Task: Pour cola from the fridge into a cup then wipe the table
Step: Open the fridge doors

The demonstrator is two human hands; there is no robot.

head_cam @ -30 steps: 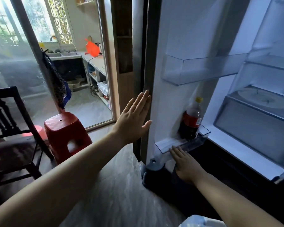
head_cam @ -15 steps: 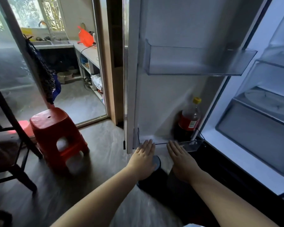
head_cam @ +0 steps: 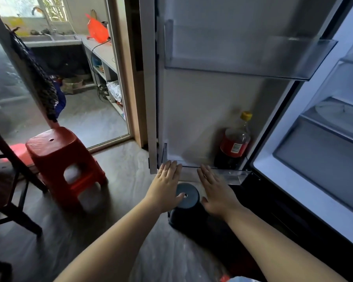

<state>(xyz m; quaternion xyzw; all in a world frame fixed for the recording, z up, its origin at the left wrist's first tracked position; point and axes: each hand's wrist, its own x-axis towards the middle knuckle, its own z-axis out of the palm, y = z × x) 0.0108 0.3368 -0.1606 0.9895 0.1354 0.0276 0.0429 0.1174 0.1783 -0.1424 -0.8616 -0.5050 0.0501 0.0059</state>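
Fridge door [head_cam: 202, 110] open. Cola bottle [head_cam: 235, 143], with yellow cap and red label bearing a white panel, print unreadable, stands upright at the right end of the lower door bin [head_cam: 232, 177]. Left hand [head_cam: 167, 186] and right hand [head_cam: 214, 190]: both flat, fingers straight, grasping nothing, fingertips at the bin's front wall.
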